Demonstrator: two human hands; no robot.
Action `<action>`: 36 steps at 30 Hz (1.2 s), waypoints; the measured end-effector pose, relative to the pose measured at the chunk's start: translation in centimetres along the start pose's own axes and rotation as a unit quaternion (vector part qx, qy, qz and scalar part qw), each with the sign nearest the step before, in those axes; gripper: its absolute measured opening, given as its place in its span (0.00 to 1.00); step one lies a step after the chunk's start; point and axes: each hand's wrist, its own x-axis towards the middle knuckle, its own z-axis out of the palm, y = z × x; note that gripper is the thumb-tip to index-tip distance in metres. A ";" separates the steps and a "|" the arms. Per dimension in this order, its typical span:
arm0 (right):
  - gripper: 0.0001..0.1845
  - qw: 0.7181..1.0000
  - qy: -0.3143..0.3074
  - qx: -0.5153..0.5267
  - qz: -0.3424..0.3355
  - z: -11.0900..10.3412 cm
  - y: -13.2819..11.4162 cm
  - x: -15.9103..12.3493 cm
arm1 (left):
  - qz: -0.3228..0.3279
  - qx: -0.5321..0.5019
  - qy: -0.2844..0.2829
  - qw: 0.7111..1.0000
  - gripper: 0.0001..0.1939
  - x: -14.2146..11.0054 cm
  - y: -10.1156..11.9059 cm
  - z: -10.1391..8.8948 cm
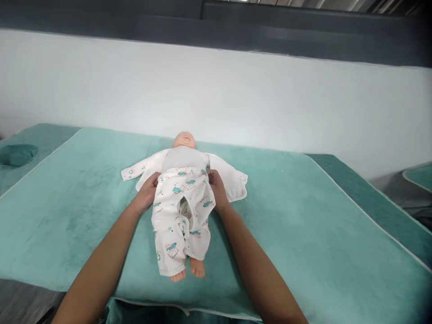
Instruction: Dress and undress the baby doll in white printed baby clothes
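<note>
A baby doll (184,140) lies on its back, head toward the wall and bare feet toward me. White baby pants (182,189) with a teal print and an open crotch cover its legs up to the belly. My left hand (148,190) is closed at the left side of the waistband, fingertips partly hidden by the cloth. At the right side of the waistband my right hand (216,188) pinches the fabric. A white baby shirt (229,176) lies spread open under the doll, its printed left sleeve (134,171) stretched out on the bed.
The doll rests on a padded bed with a green cover (286,216) edged in pale piping. A white wall (216,90) rises behind it under a dark ledge (135,27). A darker green fold (18,154) lies at far left.
</note>
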 end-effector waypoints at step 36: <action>0.17 0.990 -0.120 -0.059 -0.046 -1.7 -1.5 0.7 | 0.095 0.100 -0.037 0.990 0.10 -0.3 0.1 -2.6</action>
